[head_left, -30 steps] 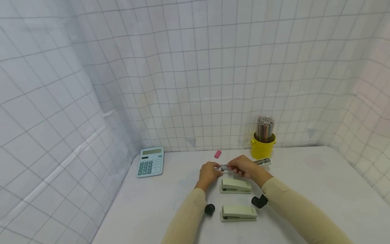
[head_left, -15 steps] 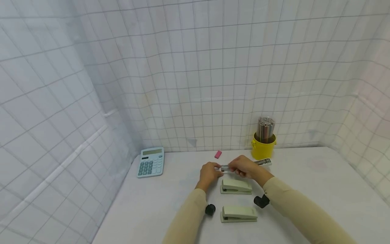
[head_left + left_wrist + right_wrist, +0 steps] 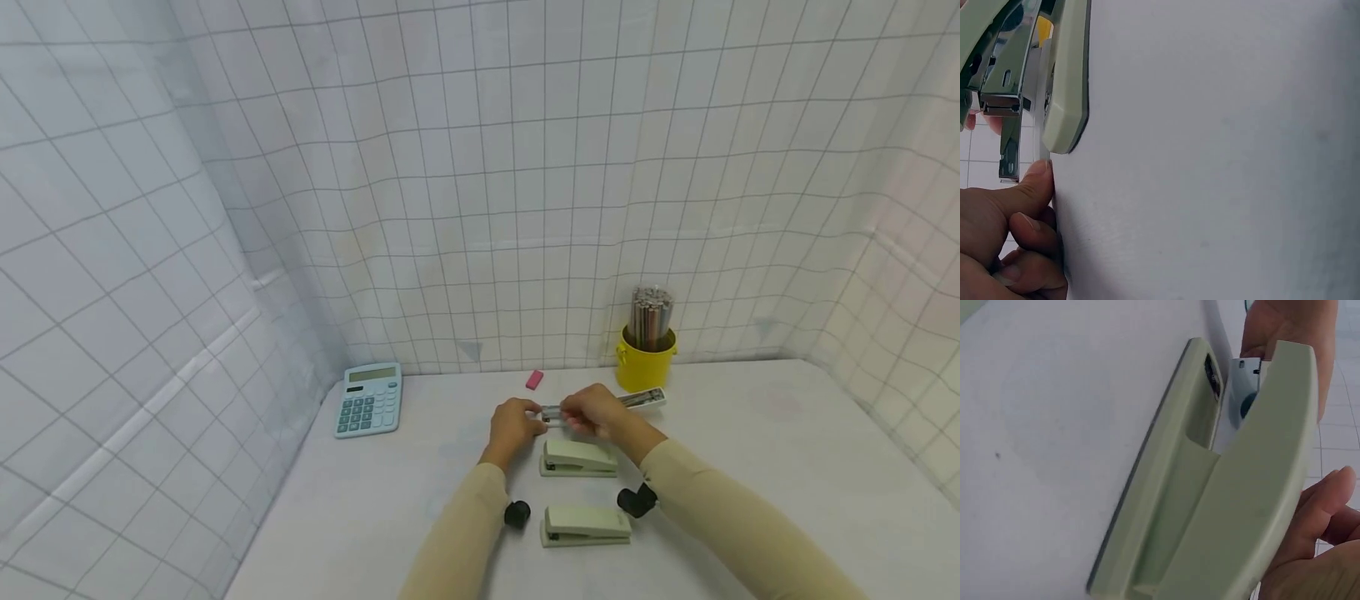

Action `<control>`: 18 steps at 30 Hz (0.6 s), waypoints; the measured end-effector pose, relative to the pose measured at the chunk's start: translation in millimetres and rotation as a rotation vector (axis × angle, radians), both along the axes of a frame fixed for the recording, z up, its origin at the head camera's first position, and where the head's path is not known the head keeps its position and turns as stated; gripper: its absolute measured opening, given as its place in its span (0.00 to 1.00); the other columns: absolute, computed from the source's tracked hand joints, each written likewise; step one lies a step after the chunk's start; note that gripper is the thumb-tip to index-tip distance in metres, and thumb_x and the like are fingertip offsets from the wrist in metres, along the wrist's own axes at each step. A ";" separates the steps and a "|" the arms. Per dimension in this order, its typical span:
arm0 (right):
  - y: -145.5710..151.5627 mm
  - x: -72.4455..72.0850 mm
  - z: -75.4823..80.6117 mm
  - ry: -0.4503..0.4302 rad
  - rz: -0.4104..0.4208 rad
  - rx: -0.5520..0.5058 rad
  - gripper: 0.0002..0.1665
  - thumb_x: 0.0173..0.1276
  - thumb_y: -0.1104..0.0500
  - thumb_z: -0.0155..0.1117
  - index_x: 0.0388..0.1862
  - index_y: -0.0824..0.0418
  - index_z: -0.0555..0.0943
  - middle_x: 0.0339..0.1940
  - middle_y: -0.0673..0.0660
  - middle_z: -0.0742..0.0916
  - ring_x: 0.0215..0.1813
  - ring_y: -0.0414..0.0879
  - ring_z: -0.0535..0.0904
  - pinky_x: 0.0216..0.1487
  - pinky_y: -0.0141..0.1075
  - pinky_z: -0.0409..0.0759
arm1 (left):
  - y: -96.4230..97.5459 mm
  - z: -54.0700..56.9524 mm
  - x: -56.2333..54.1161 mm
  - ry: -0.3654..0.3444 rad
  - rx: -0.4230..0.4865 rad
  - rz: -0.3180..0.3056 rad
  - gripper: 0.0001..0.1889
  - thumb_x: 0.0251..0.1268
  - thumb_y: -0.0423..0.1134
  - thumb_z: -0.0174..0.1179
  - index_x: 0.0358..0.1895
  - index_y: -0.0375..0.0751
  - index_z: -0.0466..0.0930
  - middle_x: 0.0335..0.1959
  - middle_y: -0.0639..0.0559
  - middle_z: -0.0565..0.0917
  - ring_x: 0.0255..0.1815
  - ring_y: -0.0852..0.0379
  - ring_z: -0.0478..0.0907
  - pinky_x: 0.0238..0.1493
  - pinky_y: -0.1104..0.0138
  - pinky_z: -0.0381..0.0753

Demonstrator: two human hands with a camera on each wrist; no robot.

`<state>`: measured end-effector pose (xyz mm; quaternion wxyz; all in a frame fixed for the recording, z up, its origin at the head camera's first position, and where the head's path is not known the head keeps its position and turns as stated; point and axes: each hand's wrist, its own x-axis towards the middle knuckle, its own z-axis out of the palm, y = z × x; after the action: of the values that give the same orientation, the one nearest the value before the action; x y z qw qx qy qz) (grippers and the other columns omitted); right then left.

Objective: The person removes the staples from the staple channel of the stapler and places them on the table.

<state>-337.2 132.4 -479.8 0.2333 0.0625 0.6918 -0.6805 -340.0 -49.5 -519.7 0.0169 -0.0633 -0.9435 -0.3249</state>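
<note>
An opened stapler (image 3: 551, 414) lies on the table between both hands, its metal magazine showing. My left hand (image 3: 512, 429) holds its front end between thumb and fingers; in the left wrist view the thumb (image 3: 1038, 178) touches the pale base. My right hand (image 3: 596, 410) has thumb and fingertips together at the magazine. What lies between them is too small to see. Right of it, a long pale piece with a dark inner side (image 3: 642, 398) sticks out, perhaps the raised cover. Nearer stands a pale green stapler (image 3: 579, 458), which hides part of the right hand (image 3: 1322, 531) in the right wrist view.
Another pale green stapler (image 3: 586, 526) stands closer to the person, between the forearms. A pink eraser-like block (image 3: 535, 380) lies behind the left hand. At the back right is a yellow bucket (image 3: 645, 368) of pencils (image 3: 651, 319). A blue calculator (image 3: 369, 401) lies at the left.
The right hand's fingers have shifted slightly and look more tucked in at the magazine. The left hand keeps its hold, and the staplers stay where they were.
</note>
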 end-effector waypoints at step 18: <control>-26.4 -8.5 -4.6 0.247 0.014 0.230 0.16 0.70 0.64 0.63 0.54 0.70 0.77 0.24 0.55 0.81 0.20 0.40 0.78 0.23 0.31 0.81 | -2.9 4.6 2.5 -0.004 0.029 -0.027 0.16 0.55 0.37 0.76 0.47 0.39 0.90 0.46 0.44 0.89 0.54 0.43 0.83 0.56 0.53 0.79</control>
<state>-345.7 106.0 -484.4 0.1423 -0.0002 0.7890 -0.5977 -337.5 -52.4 -515.0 0.0117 -0.0751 -0.9378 -0.3388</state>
